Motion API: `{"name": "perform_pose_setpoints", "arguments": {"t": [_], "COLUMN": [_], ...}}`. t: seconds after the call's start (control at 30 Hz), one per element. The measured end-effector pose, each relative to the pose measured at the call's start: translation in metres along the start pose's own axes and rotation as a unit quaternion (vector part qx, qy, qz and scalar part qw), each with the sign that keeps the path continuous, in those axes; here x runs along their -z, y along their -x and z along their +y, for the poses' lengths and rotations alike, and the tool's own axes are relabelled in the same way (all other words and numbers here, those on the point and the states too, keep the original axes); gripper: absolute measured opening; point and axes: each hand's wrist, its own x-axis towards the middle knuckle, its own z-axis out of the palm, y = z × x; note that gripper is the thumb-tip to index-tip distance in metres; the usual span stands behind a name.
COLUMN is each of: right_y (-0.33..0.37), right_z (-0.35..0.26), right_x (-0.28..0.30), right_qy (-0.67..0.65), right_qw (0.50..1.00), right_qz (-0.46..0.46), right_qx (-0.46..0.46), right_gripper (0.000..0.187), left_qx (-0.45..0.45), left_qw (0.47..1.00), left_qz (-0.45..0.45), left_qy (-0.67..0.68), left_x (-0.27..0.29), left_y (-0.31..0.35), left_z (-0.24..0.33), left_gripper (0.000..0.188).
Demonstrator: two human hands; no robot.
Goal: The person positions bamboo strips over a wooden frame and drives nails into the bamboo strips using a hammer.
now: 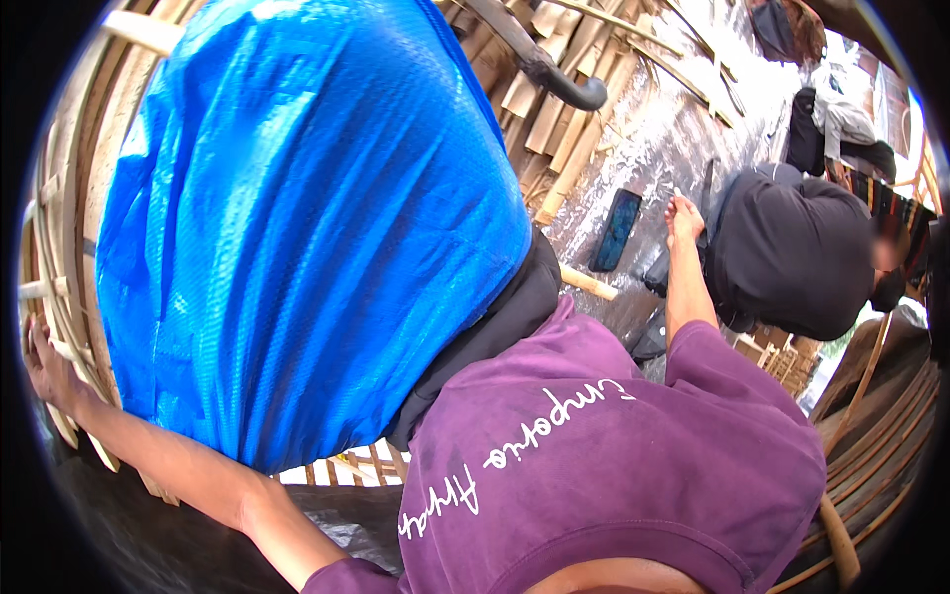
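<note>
The lattice (59, 287) of pale strips stands at the far left of the frame, bent by the lens rim. The left hand (54, 374) is at its lower part, arm stretched wide, perhaps to steady it; the fingers look slightly apart, but whether they grip a strip I cannot tell. The tarp (317, 228), blue, fills the upper left and centre, draped over the person's lap and legs, probably to shield the clothes beneath.

Right of the centre, the right hand (683, 220) is raised toward the top, near the phone (616, 230) but apart from it. Its fingers look bent and close together; whether they hold anything I cannot tell. The phone lies flat on the shiny sheet (633, 148), presumably kept within reach.

Strips (554, 109) lie side by side at the top centre, under a dark curved handle (569, 91). A co-worker (792, 252) in black sits bent over at the right.
</note>
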Motion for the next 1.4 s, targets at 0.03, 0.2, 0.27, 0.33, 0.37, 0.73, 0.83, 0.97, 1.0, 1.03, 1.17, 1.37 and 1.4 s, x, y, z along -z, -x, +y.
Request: {"name": "perform_pose_setpoints", "arguments": {"t": [0.03,0.2,0.27,0.33,0.37,0.73,0.83,0.97,1.0,1.03,1.17,1.37,1.4], "right_y": [-0.004,0.059,0.13,0.21,0.248,0.519,0.535,0.545,0.543,0.538,0.517,0.457,0.45], "right_z": [-0.001,-0.095,-0.155,-0.202,-0.221,-0.305,-0.301,-0.302,-0.303,-0.309,-0.369,-0.355,-0.348], "right_x": [-0.019,-0.111,-0.173,-0.236,-0.262,-0.371,-0.385,-0.389,-0.39,-0.394,-0.426,-0.497,-0.499], "right_qy": [-0.021,-0.082,-0.127,-0.235,-0.273,-0.331,-0.335,-0.287,-0.237,-0.186,0.1,0.369,0.361], "right_qw": [0.999,0.96,0.919,0.86,0.826,0.538,0.506,0.536,0.543,0.551,0.5,0.497,0.506], "right_qz": [-0.018,-0.148,-0.224,-0.339,-0.388,-0.761,-0.788,-0.788,-0.799,-0.805,-0.742,-0.358,-0.398], "right_qx": [0.022,0.221,0.299,0.302,0.303,0.146,0.099,0.095,0.102,0.115,0.434,0.699,0.674], "right_gripper": [0.011,0.009,0.01,0.01,0.01,0.014,0.014,0.015,0.018,0.022,0.041,0.065,0.061], "left_qx": [-0.012,-0.17,-0.262,-0.313,-0.301,-0.08,-0.011,0.075,0.099,0.094,-0.122,0.016,0.013], "left_qw": [1.0,0.985,0.964,0.938,0.926,0.872,0.82,0.781,0.761,0.758,0.975,0.978,0.981], "left_qz": [0.016,0.032,-0.024,-0.114,-0.176,-0.094,-0.05,-0.059,-0.062,-0.064,0.092,0.179,0.17], "left_qy": [-0.015,-0.021,0.031,0.094,0.143,0.475,0.57,0.617,0.638,0.643,0.164,0.102,0.093], "left_x": [0.004,-0.083,-0.115,-0.114,-0.12,-0.097,-0.103,-0.111,-0.112,-0.116,-0.075,-0.046,-0.049], "left_y": [0.006,0.076,0.107,0.143,0.16,0.16,0.158,0.155,0.154,0.148,0.106,0.07,0.067], "left_z": [0.015,0.145,0.209,0.25,0.262,0.266,0.268,0.249,0.243,0.241,0.208,0.097,0.089], "left_gripper": [0.026,0.029,0.03,0.032,0.041,0.028,0.027,0.023,0.023,0.023,0.019,0.021,0.021]}}
